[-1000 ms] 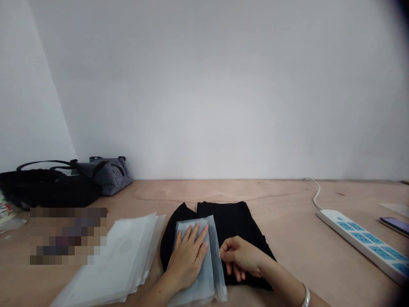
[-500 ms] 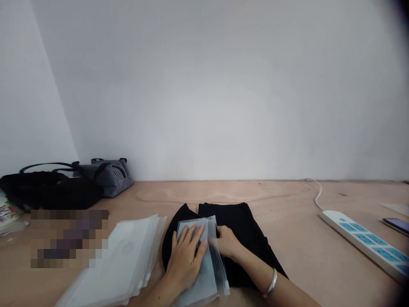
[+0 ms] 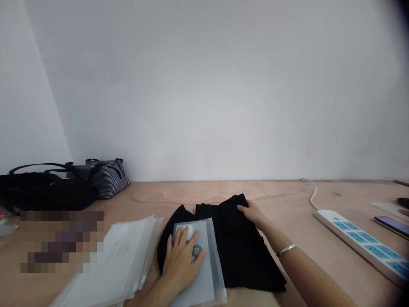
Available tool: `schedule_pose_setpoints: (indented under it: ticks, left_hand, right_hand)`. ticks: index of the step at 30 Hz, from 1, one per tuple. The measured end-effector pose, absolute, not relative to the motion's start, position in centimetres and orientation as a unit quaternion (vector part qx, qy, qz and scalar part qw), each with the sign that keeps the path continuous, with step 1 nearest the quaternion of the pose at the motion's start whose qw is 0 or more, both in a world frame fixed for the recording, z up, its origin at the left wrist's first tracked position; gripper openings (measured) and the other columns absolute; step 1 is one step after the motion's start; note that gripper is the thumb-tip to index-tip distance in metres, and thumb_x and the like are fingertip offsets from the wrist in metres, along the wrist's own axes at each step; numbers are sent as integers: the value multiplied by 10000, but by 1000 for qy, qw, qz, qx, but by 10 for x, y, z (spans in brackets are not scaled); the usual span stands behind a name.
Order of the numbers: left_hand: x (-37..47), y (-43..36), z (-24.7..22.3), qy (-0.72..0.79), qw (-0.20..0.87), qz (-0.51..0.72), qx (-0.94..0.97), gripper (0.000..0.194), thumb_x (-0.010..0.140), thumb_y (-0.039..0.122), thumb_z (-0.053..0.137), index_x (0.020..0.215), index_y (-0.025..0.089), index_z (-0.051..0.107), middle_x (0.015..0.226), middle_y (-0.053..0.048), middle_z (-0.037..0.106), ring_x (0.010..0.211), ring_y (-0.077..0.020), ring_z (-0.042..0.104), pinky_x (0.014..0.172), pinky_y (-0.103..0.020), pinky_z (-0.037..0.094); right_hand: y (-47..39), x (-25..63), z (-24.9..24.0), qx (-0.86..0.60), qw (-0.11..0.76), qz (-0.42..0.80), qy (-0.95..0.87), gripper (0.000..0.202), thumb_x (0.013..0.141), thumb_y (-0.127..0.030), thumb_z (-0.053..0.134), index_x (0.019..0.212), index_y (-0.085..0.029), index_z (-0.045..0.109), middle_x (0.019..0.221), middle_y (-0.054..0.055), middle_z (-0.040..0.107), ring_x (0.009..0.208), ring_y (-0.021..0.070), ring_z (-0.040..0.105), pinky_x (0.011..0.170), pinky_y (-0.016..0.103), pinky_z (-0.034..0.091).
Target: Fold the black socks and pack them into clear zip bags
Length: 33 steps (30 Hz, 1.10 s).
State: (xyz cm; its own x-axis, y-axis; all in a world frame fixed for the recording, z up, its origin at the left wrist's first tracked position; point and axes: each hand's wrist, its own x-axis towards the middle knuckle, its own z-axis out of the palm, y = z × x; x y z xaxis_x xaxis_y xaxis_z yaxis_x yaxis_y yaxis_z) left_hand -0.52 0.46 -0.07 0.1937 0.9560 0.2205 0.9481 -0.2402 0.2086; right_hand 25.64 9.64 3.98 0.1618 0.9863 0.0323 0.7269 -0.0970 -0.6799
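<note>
My left hand [image 3: 182, 260] lies flat with fingers spread on a frosted zip bag [image 3: 204, 279] that has a dark round logo. Under and around the bag is a folded black garment [image 3: 243, 251] on the wooden table. At the garment's far right corner, my right hand [image 3: 254, 213] pinches the black cloth and lifts it a little; a silver bangle is on that wrist. Left of the garment lies a stack of more frosted zip bags [image 3: 118, 256].
A black bag [image 3: 47, 192] and a striped bag [image 3: 110, 179] stand at the back left. On the right are a white power strip [image 3: 361, 243] with its cable and a phone [image 3: 391, 226]. A blurred patch [image 3: 60, 243] covers something at the left.
My right hand has moved from the zip bag's edge to the garment's far right corner and taken hold of the cloth, which is now raised there. My left hand still rests on the bag.
</note>
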Motion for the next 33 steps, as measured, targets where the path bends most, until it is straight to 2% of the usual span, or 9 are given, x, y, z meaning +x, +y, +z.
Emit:
schedule_pose_setpoints:
  ticks: [5,9,11,15,18,22,27,30,33]
  left_hand:
    - [-5,6,2,632,7,167,756,473,788,400,421,1221,219,480,1347,-86,365,1277,-286,224,1010,-456,193]
    - [-9,11,4,641,10,206,739,496,718,206,465,1212,168,475,1354,-105,309,1264,-281,240,985,-397,278]
    - [-15,13,5,642,16,237,729,518,688,150,472,1207,152,467,1338,-122,293,1230,-275,298,974,-382,301]
    - [-29,17,9,639,64,290,709,454,661,122,475,1111,168,505,1191,-106,406,1065,-234,466,878,-351,397]
    - [-34,18,13,626,139,312,702,299,673,170,477,964,186,547,960,-47,538,776,-180,563,727,-310,452]
    - [-43,18,27,609,208,359,676,199,728,319,465,854,194,555,698,22,577,545,-140,533,559,-253,437]
    - [-100,12,56,638,239,452,576,381,634,480,564,889,196,553,865,-9,622,540,-141,558,527,-243,445]
    - [-158,12,59,680,197,429,561,499,565,565,610,923,224,544,931,11,629,641,-160,592,545,-219,446]
    - [-213,15,48,716,125,358,586,550,593,673,513,941,247,541,862,69,656,680,-148,596,577,-203,446]
  right_hand:
    - [85,232,40,-727,236,77,-640,356,799,-270,484,1088,-61,482,1136,255,488,1089,333,446,857,453,347]
    - [63,210,27,-666,193,19,-720,399,796,-327,501,1167,-181,487,1304,145,391,1236,288,268,991,432,183]
    - [56,205,15,-657,147,7,-739,473,812,-406,463,1242,-209,441,1349,126,348,1261,310,210,994,482,131]
    - [53,208,-6,-662,113,-7,-741,526,857,-488,323,1317,-234,351,1379,125,302,1270,331,180,972,542,104]
    - [56,213,-10,-673,145,-18,-725,463,862,-467,329,1267,-266,427,1357,110,335,1266,293,214,982,475,162]
    - [60,219,-6,-700,186,-35,-688,387,860,-363,365,1187,-225,519,1272,142,399,1198,262,333,936,352,276]
    - [64,226,-6,-729,199,-52,-653,506,794,-417,470,1206,-124,492,1168,206,429,1112,322,390,920,362,278]
    - [65,227,-7,-742,199,-51,-638,548,768,-461,496,1203,-129,493,1095,199,463,1034,333,441,876,378,306]
    - [67,227,-7,-750,191,-45,-632,584,770,-495,482,1241,-150,457,1028,185,495,974,320,476,843,378,320]
